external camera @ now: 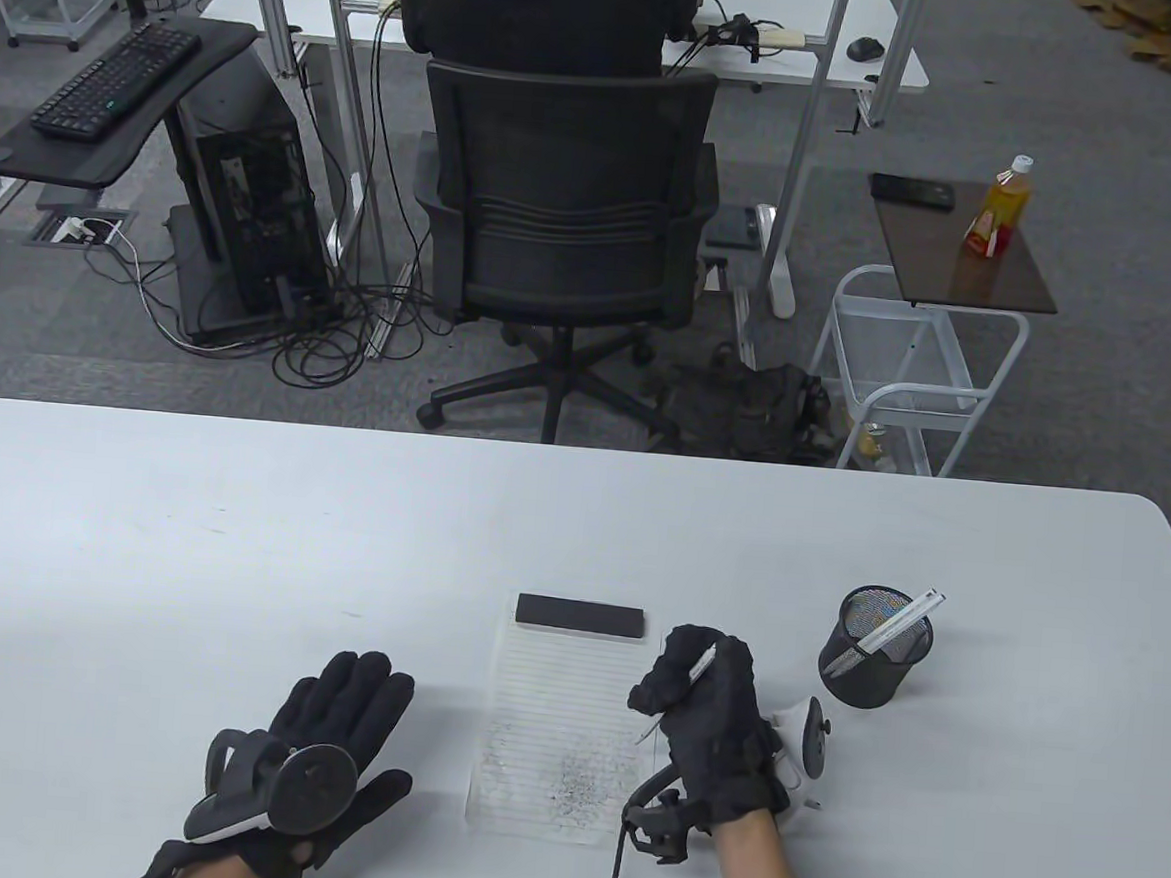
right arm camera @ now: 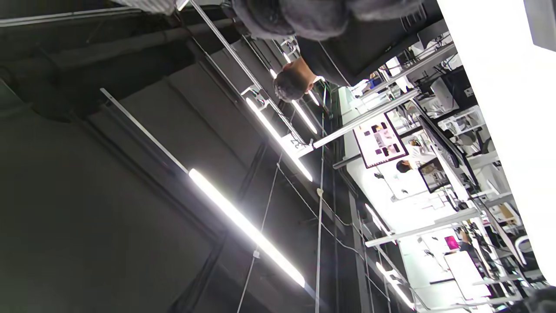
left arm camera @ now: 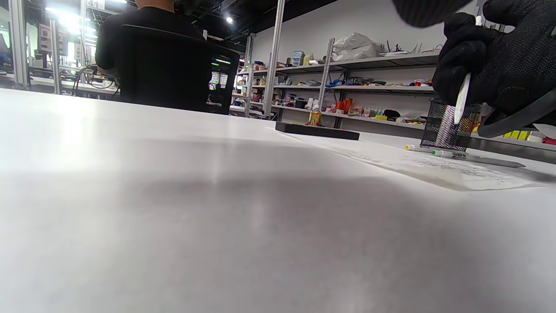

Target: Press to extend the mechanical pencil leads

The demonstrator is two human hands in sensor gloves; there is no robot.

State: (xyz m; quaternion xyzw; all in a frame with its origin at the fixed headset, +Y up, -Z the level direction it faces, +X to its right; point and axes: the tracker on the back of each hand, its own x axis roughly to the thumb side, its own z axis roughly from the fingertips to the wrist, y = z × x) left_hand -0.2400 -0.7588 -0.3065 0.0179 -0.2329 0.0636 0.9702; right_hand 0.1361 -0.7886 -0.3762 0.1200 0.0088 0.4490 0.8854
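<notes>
White desk (external camera: 238, 535): right hand (external camera: 712, 714) is gripping pencil (external camera: 698, 665) over notepad (external camera: 545, 727), pointing toward 7 o'clock; left hand (external camera: 323, 751) is lying flat, fingers spread. Next move, probably: thumb pressing cap.

Smooth matt white desk (external camera: 237, 555); lined white paper pad (external camera: 556, 718), smudged grey; black wire-mesh metal pen cup (external camera: 870, 669); black knit cloth gloves on both hands; glossy white plastic mechanical pencil (external camera: 698, 667)

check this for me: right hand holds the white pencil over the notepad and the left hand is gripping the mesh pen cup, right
Not quite. In the table view the left hand lies flat on the table, far from the mesh pen cup and touching nothing else. The rest holds: the right hand grips the white pencil over the notepad.
</notes>
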